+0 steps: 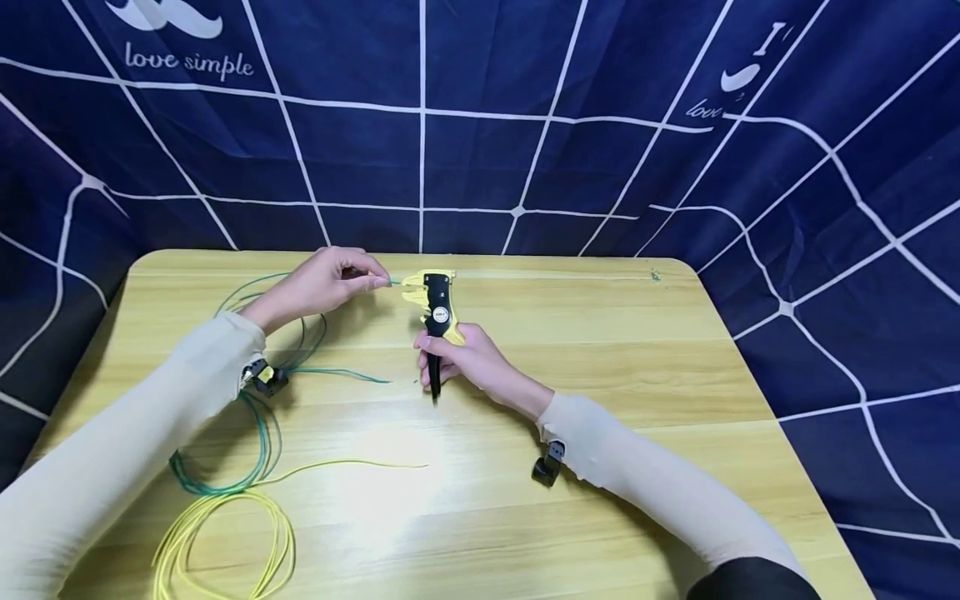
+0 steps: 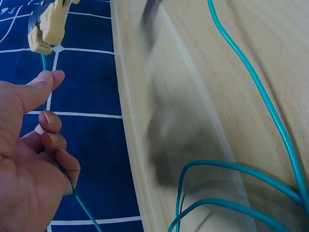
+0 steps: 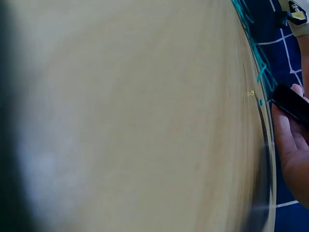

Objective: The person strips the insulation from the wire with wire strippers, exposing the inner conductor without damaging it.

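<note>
In the head view my left hand (image 1: 322, 283) pinches a green wire (image 1: 395, 283) near its end, between thumb and fingertips. Its tip reaches the yellow jaws of a black and yellow wire stripper (image 1: 438, 292). My right hand (image 1: 480, 358) grips the stripper by its handles, holding it upright above the table. From the left wrist view, the wire (image 2: 86, 209) runs down through the curled fingers, and its upper end meets the stripper's yellow nose (image 2: 53, 26). How deep the tip sits is hidden. The right wrist view shows a black handle (image 3: 289, 102) in the right hand (image 3: 292, 150).
A loose green coil (image 1: 264, 446) lies under the left forearm, one free end (image 1: 360, 376) pointing right. Nearer me sits a yellow wire coil (image 1: 285, 542). Small green scraps (image 1: 656, 275) lie at the table's (image 1: 637, 375) far right corner. A blue curtain (image 1: 480, 158) hangs behind.
</note>
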Demonstrator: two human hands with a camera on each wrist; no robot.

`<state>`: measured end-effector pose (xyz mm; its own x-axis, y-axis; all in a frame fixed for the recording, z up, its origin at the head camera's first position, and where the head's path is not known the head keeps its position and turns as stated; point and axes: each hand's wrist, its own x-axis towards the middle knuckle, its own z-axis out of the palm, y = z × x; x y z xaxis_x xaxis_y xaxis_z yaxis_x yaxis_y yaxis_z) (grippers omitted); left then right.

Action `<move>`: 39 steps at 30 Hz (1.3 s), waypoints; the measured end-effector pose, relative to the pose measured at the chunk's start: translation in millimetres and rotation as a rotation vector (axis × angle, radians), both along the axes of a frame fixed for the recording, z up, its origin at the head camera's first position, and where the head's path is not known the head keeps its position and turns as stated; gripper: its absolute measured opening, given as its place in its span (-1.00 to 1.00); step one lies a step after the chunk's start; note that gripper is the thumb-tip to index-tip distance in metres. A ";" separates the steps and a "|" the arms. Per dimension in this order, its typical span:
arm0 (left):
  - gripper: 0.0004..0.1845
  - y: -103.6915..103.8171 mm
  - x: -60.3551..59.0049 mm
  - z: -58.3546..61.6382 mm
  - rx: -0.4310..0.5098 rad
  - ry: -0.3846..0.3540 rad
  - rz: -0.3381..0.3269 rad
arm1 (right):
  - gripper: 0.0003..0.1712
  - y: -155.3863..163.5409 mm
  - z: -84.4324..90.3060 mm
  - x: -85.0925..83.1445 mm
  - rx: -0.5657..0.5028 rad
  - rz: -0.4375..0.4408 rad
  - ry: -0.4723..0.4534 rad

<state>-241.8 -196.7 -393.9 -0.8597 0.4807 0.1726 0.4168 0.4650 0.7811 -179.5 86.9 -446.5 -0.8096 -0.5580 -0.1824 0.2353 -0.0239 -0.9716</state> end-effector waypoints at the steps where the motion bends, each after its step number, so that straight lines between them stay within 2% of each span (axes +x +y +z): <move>1: -0.89 0.3 0.3 -0.1 0.004 0.004 -0.005 | -0.72 -0.8 0.2 -0.4 0.002 0.000 0.001; 11: -0.89 -2.2 2.3 -2.4 0.010 0.021 -0.013 | -0.79 -6.5 0.1 -1.9 -0.001 -0.017 -0.023; 20: -0.90 -1.6 5.4 2.6 0.022 0.026 -0.022 | -0.82 -8.2 -1.1 -3.4 -0.015 -0.017 -0.021; 28: -0.89 -0.6 7.5 0.0 0.001 0.006 -0.032 | -0.70 -10.4 0.5 -2.0 -0.014 -0.003 -0.020; 39: -0.88 1.6 10.0 0.4 -0.007 0.003 -0.031 | -0.82 -11.6 -0.5 -0.6 -0.002 0.029 -0.004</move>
<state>-231.8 -195.1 -393.5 -0.8438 0.5084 0.1716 0.4333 0.4569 0.7768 -180.2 75.3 -447.1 -0.7922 -0.5817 -0.1848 0.2402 -0.0188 -0.9705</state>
